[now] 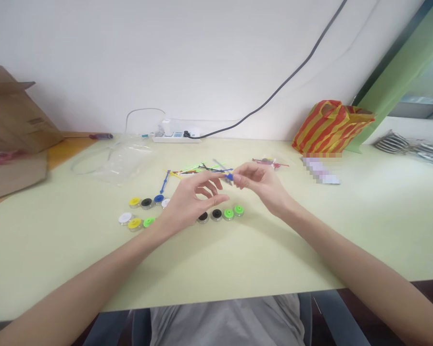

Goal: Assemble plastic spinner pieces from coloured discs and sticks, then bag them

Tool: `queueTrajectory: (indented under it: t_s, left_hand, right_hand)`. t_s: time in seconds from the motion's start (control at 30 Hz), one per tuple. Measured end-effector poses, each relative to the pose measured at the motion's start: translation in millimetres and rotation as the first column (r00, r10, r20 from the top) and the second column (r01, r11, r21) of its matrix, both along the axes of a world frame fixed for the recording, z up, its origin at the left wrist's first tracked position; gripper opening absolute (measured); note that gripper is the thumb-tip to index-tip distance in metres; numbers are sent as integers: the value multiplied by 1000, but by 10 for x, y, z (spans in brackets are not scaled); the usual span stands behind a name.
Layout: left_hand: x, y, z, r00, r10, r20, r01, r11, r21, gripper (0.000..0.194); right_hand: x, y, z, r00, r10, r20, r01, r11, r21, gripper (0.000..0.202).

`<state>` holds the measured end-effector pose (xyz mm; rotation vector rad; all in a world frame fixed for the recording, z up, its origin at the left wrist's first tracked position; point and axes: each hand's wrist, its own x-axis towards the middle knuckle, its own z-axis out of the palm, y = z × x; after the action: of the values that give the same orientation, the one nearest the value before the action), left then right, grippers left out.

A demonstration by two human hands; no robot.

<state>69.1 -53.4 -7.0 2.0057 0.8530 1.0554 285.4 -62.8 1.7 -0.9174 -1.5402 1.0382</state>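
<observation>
The right hand's grip (pixel 262 185) pinches a small blue piece (pixel 230 177) between thumb and fingertips, held above the surface (pixel 274 259). The left hand's grip (pixel 185 197) is spread, thumb apart from forefinger; whether that forefinger touches the piece or sits just beside it, I cannot tell. Handling so small a part probably calls for a light, steady pinch near its edge, with the left fingers meeting it squarely so it neither twists nor slips.

The piece looks like hard, opaque plastic, its outline blurred. Beneath and beyond lie thin, straight sticks (pixel 189 171) in mixed colours, and a blue stick (pixel 165 182) with knobbed ends. Nearer the body sit round discs (pixel 228 213), glossy-topped over clear rims. Farther out are a crinkled clear bag (pixel 124 161) and a striped bag (pixel 328 129).
</observation>
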Motion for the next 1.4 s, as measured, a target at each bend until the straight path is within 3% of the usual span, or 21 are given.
queueTrajectory:
  t_s: [0.1,0.23,0.4,0.6,0.73,0.83,1.03,1.23,1.4]
  left_hand:
    - [-2,7,-28,998,3,-69,-3,1000,2,36]
    - [-7,6,-52,991,22,-131,-10,996,92,25]
    - [-7,-19,-59,969,54,-240,24,949,314,26]
    - [-32,-14,-78,962,57,-268,46,932,360,29]
    - [-44,6,-89,956,73,-284,41,926,375,28]
    - [-49,14,-89,950,70,-303,52,926,375,25]
    - [-58,9,-79,942,71,-329,63,923,380,26]
    - [-66,16,-93,938,74,-339,72,914,399,26]
    - [-67,27,-105,936,77,-342,75,910,409,26]
  right_hand:
    - [179,129,16,977,-206,58,204,978,44,38]
    - [492,368,-92,868,-427,254,403,904,141,30]
    - [791,607,-294,811,-449,375,437,891,122,24]
    - [919,660,-327,777,-482,405,511,858,41,16]
    - [975,630,-258,639,-556,532,598,794,111,12]
    - [992,607,-206,563,-491,665,585,805,98,17]
    - [943,555,-149,630,-336,700,494,869,-28,23]
    - [897,553,-175,790,-210,576,420,870,-259,23]
    - [910,585,-223,751,-164,640,442,844,-303,20]
